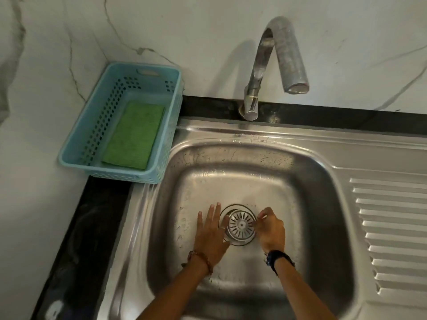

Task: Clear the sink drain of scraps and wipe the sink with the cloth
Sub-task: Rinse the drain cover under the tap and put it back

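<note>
The steel sink (242,162) has a round slotted drain strainer (241,225) in the middle of its floor. My left hand (211,232) lies flat with fingers spread on the sink floor, touching the strainer's left rim. My right hand (269,229) is at the strainer's right rim with fingertips pinched together at its edge; whether it holds the rim or a small scrap I cannot tell. No scraps show on the strainer. A green cloth pad (134,135) lies in the blue basket (76,155) at the sink's upper left.
A curved metal tap (284,56) arches over the sink's back edge. A ribbed steel drainboard (392,227) runs along the right. Black counter (80,239) borders the sink on the left and back, with marbled white wall behind.
</note>
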